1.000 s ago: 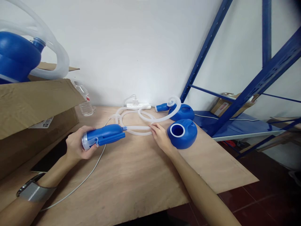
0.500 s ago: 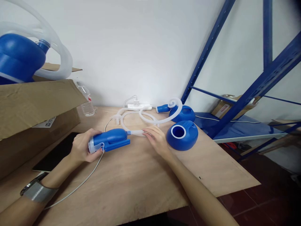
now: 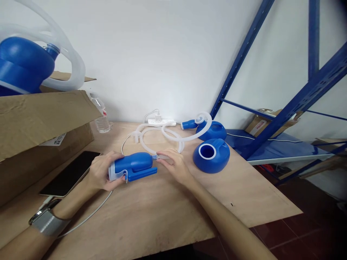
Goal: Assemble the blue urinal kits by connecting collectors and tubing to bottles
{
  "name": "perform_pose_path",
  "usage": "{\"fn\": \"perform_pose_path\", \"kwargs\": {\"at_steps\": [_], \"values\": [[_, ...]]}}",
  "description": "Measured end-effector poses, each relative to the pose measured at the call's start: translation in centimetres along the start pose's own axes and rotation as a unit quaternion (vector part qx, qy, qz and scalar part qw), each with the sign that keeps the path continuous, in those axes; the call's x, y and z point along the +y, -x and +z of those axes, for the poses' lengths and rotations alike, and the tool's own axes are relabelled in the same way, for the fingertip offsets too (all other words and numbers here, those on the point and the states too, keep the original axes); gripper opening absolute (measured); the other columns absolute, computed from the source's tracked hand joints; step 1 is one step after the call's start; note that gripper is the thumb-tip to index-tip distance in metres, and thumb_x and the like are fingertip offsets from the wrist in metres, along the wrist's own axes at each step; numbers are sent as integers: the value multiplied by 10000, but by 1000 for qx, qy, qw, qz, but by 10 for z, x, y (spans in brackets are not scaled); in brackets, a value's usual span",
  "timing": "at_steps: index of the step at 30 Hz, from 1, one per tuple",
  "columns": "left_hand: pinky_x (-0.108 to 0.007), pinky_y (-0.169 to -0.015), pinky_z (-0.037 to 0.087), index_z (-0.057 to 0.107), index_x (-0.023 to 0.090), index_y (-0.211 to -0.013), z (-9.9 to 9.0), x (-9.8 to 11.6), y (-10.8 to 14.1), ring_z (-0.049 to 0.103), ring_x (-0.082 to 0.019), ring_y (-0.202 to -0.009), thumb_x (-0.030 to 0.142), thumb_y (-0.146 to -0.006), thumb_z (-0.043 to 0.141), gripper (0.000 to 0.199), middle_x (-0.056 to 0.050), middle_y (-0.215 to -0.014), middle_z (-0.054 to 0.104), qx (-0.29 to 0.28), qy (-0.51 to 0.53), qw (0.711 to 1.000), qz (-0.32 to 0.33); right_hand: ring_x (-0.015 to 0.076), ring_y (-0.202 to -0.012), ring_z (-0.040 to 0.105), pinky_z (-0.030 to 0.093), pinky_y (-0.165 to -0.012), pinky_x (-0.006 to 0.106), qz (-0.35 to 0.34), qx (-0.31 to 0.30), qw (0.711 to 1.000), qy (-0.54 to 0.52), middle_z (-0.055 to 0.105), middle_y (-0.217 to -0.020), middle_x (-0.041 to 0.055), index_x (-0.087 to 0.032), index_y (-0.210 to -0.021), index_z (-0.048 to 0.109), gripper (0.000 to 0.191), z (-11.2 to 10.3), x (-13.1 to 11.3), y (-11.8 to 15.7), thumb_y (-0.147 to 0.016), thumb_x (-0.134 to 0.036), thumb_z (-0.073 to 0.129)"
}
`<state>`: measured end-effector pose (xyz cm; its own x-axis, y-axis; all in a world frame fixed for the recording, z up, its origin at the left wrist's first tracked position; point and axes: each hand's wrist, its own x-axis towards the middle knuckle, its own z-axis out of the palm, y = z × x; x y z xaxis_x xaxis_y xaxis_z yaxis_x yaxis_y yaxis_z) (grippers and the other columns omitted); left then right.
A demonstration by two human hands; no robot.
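Note:
My left hand [image 3: 107, 171] is wrapped around the pale-collared end of a blue plastic urinal head [image 3: 138, 161], which lies on its side above the table with its flat lid or flap hanging below. From its narrow right end sticks a small clear nozzle [image 3: 155, 157]. My right hand [image 3: 173, 164] pinches a translucent hose [image 3: 146, 144] right at that nozzle, and the fingers partly hide the joint. The hose loops back over the table behind my hands. A round blue bottle [image 3: 211, 160] with a white-rimmed opening stands to the right of my right hand.
Behind stands another blue bottle [image 3: 214, 130] with coiled hose. A power strip [image 3: 162, 122] sits by the wall. At left are a phone [image 3: 71, 174], a water bottle [image 3: 101, 115] and a cardboard box [image 3: 48, 122] holding a blue bottle [image 3: 25, 65]. Blue shelving [image 3: 287, 148] is at right.
My right fingers have shifted along the hose to the nozzle. The blue urinal head and my left hand have moved slightly right and down, uncovering more of the phone.

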<state>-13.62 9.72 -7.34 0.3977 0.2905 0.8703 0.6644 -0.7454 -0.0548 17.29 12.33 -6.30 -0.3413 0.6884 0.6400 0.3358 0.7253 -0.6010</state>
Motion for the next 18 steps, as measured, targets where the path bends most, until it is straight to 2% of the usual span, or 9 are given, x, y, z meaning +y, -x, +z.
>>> {"fn": "perform_pose_path", "kwargs": {"at_steps": [4,9,14,18], "values": [[-306,-558,520,588,247,-1179,0,2,2,741,-228,-660,434,-850,609,379,-54,-862,758,-15,-3,1000,-22,237,-1062,761,580,-1002,409,30,-29,999,-16,822,-1120,48,-290,-1117,813,169,-3,3,0,-972,-322,732],[-302,-562,524,588,246,-1196,1,0,6,745,-230,-655,418,-820,639,417,-50,-867,770,-24,-4,1000,-2,229,-1032,760,587,-967,386,42,-10,999,2,817,-1087,46,-276,-1081,818,154,-4,-1,3,-958,-338,749],[-311,-560,533,606,251,-1162,2,-5,8,737,-235,-613,443,-790,651,421,-52,-858,774,-36,-20,999,-12,234,-995,738,587,-924,392,-31,-27,997,61,801,-1084,72,-276,-1159,805,205,-4,-2,4,-1028,-301,649],[-305,-562,527,593,249,-1182,2,0,5,740,-235,-634,424,-799,662,427,-52,-867,774,-40,0,999,9,226,-976,731,594,-903,388,-64,-49,993,84,794,-1102,78,-280,-1188,799,256,-5,0,3,-1061,-264,577]]}}
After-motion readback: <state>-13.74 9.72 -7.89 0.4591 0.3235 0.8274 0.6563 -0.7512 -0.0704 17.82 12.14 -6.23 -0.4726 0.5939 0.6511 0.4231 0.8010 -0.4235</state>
